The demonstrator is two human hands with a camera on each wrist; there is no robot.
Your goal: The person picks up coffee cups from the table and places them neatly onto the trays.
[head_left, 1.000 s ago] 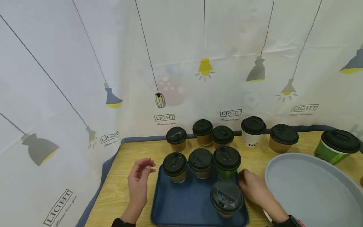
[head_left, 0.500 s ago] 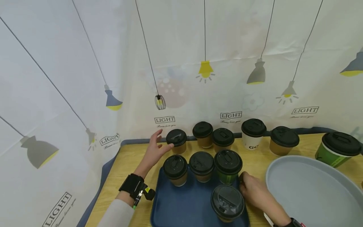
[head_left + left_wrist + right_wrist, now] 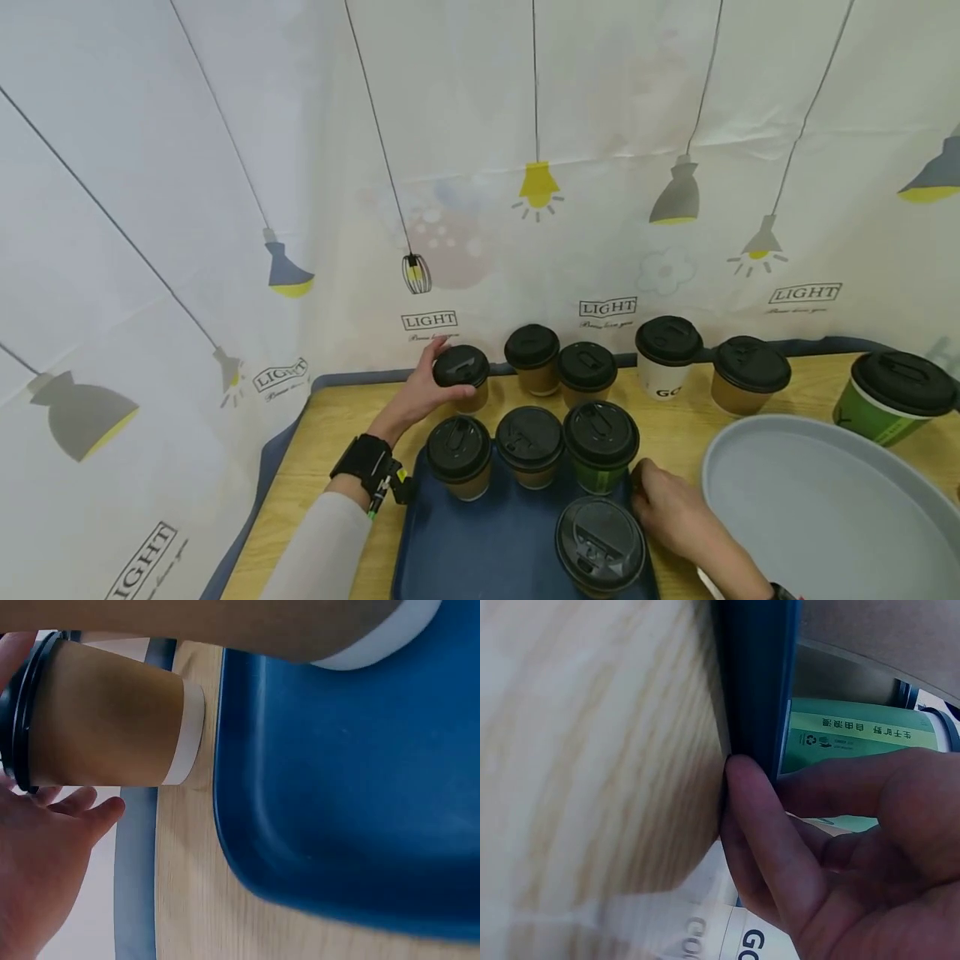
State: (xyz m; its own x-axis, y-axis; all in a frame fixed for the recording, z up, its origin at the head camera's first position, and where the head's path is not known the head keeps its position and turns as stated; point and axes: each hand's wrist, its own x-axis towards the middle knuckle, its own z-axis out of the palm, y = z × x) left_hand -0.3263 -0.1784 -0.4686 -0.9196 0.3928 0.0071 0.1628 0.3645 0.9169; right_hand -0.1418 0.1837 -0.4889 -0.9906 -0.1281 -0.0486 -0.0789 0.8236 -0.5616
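Note:
At the back left of the table, my left hand (image 3: 420, 396) reaches round a brown paper coffee cup (image 3: 462, 367) with a black lid, its thumb in front and fingers behind. In the left wrist view that cup (image 3: 112, 712) stands upright beyond the tray's edge, with fingers at its lid. My right hand (image 3: 670, 507) pinches the right rim of the blue tray (image 3: 472, 550); the right wrist view shows thumb and fingers on the tray rim (image 3: 761, 682). On the tray stand two brown cups (image 3: 459, 454) (image 3: 530, 442), a green cup (image 3: 600, 446) and a larger dark-lidded cup (image 3: 600, 542).
Behind the tray are two more brown cups (image 3: 534, 358) (image 3: 587, 371), a white cup (image 3: 666, 358) and another brown cup (image 3: 750, 375). A round grey tray (image 3: 817, 500) lies right, with a green cup (image 3: 896, 396) behind it. A printed cloth (image 3: 487, 108) hangs behind the table.
My left hand has moved from beside the tray forward to the back-left cup and come round it. The right hand stays at the tray's rim.

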